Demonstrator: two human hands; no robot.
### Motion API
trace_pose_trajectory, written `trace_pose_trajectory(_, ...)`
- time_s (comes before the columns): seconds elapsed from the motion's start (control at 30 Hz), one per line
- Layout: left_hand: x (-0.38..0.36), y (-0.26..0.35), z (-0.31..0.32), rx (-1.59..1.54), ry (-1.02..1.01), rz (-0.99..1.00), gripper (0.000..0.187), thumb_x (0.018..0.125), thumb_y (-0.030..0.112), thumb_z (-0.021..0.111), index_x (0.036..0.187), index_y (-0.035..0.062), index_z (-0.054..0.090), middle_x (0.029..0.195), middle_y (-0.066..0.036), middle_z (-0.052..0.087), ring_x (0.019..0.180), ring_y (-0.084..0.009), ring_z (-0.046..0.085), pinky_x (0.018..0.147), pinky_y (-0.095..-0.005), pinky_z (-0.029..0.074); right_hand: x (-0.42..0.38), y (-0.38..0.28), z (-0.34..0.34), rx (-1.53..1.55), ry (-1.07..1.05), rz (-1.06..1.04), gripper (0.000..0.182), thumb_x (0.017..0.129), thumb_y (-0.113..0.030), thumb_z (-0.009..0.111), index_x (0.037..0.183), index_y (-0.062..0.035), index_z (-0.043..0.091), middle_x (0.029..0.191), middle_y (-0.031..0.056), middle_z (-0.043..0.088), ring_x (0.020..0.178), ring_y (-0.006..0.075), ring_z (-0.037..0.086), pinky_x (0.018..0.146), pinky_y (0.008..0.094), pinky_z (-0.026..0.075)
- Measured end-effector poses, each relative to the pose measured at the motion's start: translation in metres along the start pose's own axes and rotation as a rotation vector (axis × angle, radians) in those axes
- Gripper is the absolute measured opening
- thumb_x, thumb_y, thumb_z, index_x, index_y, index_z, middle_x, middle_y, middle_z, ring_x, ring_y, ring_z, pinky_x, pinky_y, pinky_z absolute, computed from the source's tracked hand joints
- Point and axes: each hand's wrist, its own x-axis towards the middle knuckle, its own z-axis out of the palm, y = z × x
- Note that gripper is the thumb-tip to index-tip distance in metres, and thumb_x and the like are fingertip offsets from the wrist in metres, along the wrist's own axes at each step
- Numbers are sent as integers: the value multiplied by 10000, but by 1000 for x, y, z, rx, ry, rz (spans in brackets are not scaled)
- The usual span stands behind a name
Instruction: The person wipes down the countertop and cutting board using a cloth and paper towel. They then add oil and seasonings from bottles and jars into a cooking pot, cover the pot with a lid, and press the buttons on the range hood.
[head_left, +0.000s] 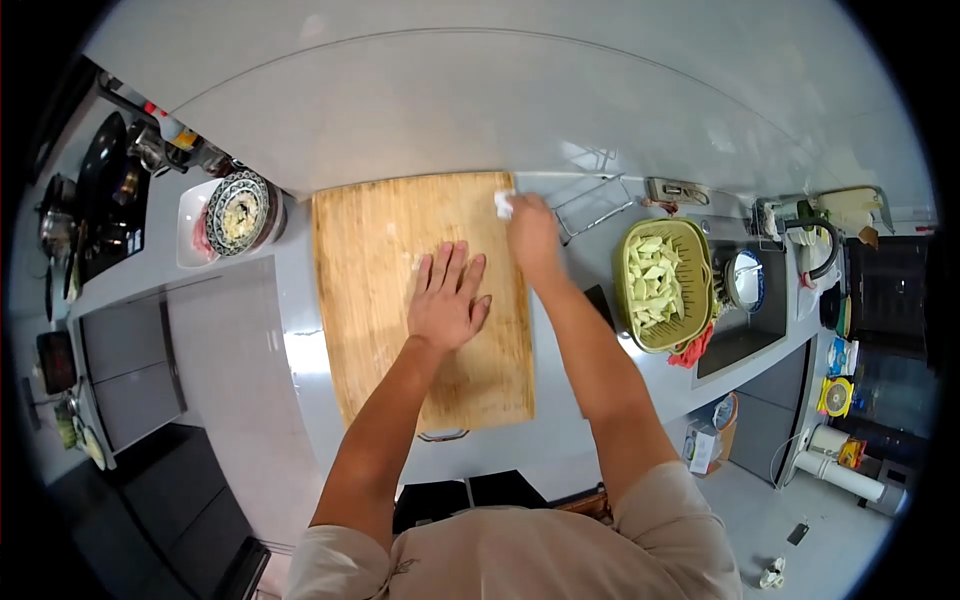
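Note:
My left hand [447, 298] lies flat on a large wooden cutting board [370, 320], its fingers stretched out and slightly apart. At the board's far right corner, my right hand [533, 237] is closed on a white crumpled piece that looks like a paper towel [503, 205]. Only a small part of the paper towel shows past the fingers, over the corner. Nothing lies on the board apart from my hand and the towel, and its surface has a few pale marks. A metal handle [443, 436] sticks out at the board's near edge.
Right of the board stand a wire rack [595, 208] and a green basket [700, 290] of cut pale-green vegetable pieces. Beyond it is a sink [765, 330] with a bowl [745, 278]. On the left, a patterned bowl [262, 205] of chopped food stands beside a white dish [190, 220] with meat.

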Motion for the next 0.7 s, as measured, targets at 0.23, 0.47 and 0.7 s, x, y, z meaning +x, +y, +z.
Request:
trace_pose_trajectory(0.23, 6, -1, -4, -15, 24, 9, 639, 980, 418, 555, 1552, 144, 478, 1631, -179, 391, 1529, -368, 311, 1262, -552, 192, 21, 0, 2, -85, -48, 28, 212, 886, -39, 603, 1037, -43, 752, 995, 156, 689, 971, 366, 686, 825, 471, 584)
trace_pose_trajectory(0.47, 2, -2, -1, -33, 32, 1, 641, 968, 414, 576, 1543, 145, 494, 1631, -179, 392, 1530, -365, 310, 1263, -553, 188, 52, 6, 14, -37, 55, -69, 221, 885, -38, 607, 1051, -56, 753, 1031, 131, 686, 1008, 357, 671, 840, 480, 574)
trace_pose_trajectory(0.7, 3, -5, 0, -36, 27, -9, 629, 975, 412, 570, 1541, 147, 496, 1629, -176, 395, 1528, -367, 312, 1263, -552, 195, 2, 0, 2, -65, 15, -30, 237, 884, -33, 591, 1048, -62, 760, 995, 128, 690, 997, 365, 678, 838, 473, 574)
